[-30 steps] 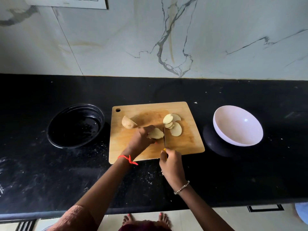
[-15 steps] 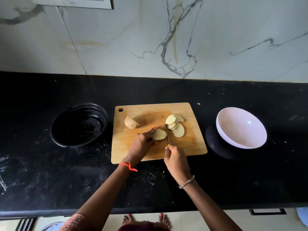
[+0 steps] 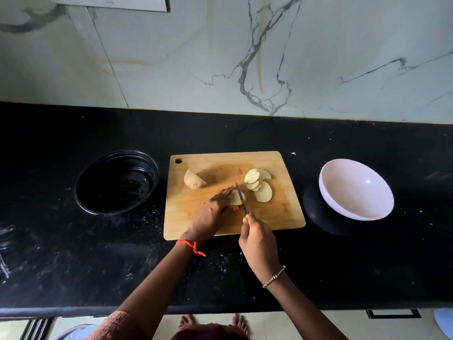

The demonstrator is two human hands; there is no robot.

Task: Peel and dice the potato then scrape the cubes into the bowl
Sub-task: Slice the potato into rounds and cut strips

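A wooden cutting board (image 3: 277, 217) lies on the black counter. My left hand (image 3: 213, 213) holds a pale potato piece (image 3: 236, 198) down on the board with curled fingers. My right hand (image 3: 257, 239) grips a small knife (image 3: 241, 197) by its yellow handle, the blade standing against the right side of that piece. Several cut slices (image 3: 259, 186) lie just right of the blade. An uncut potato chunk (image 3: 193, 179) with skin sits at the board's upper left. An empty white bowl (image 3: 355, 190) stands to the right of the board.
A black round dish (image 3: 116, 182) sits left of the board. The marble wall rises behind the counter. The counter's front edge runs below my forearms, with my feet on the floor beneath.
The knife blade has moved up and over the potato piece, from beside it to across its right edge. My left hand's fingers have shifted slightly forward over the piece.
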